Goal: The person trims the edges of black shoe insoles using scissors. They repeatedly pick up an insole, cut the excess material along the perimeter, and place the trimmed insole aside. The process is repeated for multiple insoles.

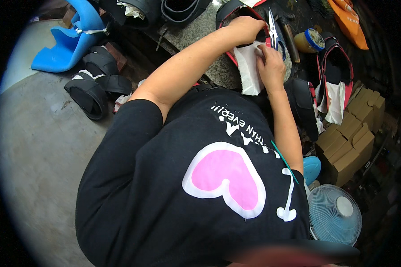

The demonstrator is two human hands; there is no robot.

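"What's the largest thing here?"

"The grey floor [40, 124] on the left, then the stone worktop [220, 69] at the top, under the arms."

"And after those?"

"Cardboard boxes [347, 160] off to the right, a round fan [332, 218] near them, and a bent blue foam sheet [67, 49] at the upper left."

"Where's the work itself?"

"A black, red-edged piece [223, 18] is on the worktop. A white strip [248, 71] hangs at its near side; I can't tell whether they're joined."

"How about each grip?"

"The left hand [246, 29] lies over the black piece, fingers mostly hidden, so I can't tell. The right hand [273, 66] pinches the strip's upper end between thumb and fingers."

"Smallest?"

"Scissors [272, 29], just beyond the right hand, blades pointing away, then a blue-lidded jar [307, 41] farther right."
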